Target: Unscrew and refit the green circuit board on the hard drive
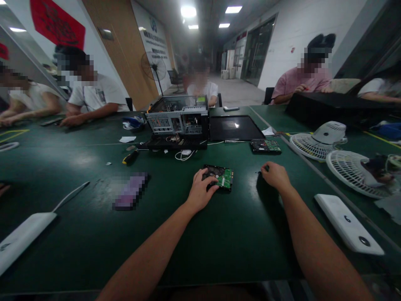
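Observation:
My left hand [201,190] grips the left side of a hard drive [224,179] on the green table, its fingers spread over the drive's left part and near edge. The drive lies with its green circuit board facing up. To the right of it, apart from the drive, my right hand [275,175] is closed in a pinch just over the tabletop. A tiny dark bit shows at those fingertips, too small to name. A second hard drive [265,146] with a green board lies farther back, beyond my right hand.
An opened computer case [178,123] stands at the back beside a flat black panel [236,127]. A yellow-black screwdriver [130,157] and a blurred purple phone [130,191] lie left. White fan parts [316,140] and a white power bank [348,223] are right. Several people sit around the table.

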Action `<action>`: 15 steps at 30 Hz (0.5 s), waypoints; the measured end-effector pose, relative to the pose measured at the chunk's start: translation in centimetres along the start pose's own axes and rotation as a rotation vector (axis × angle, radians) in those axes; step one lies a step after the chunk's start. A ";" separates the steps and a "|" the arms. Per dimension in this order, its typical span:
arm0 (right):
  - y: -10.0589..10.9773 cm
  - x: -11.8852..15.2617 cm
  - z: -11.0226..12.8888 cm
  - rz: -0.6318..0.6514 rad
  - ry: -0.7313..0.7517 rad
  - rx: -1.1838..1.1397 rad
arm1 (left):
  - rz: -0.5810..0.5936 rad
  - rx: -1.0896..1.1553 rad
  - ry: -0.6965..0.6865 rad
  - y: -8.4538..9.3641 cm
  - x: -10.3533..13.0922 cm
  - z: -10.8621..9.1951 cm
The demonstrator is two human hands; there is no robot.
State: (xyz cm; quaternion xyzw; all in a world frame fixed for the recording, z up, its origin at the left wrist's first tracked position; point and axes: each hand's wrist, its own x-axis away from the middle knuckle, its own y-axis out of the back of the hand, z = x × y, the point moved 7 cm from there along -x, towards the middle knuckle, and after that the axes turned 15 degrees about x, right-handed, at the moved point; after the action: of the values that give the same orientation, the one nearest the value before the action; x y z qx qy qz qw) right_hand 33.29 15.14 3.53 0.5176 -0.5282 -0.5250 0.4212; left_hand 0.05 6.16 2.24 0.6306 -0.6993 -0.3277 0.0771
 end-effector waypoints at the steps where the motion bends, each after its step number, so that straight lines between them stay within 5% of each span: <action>1: 0.0 0.0 0.0 0.004 -0.002 -0.001 | -0.003 0.000 -0.006 0.0 0.0 0.0; 15: -0.3 -0.1 0.3 0.018 0.029 -0.014 | 0.012 0.003 0.014 0.0 0.1 -0.1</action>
State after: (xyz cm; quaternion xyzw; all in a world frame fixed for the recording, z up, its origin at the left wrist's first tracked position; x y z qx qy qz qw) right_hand 33.07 15.30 3.18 0.5173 -0.5233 -0.5173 0.4370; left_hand 0.05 6.08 2.30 0.6289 -0.7030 -0.3216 0.0829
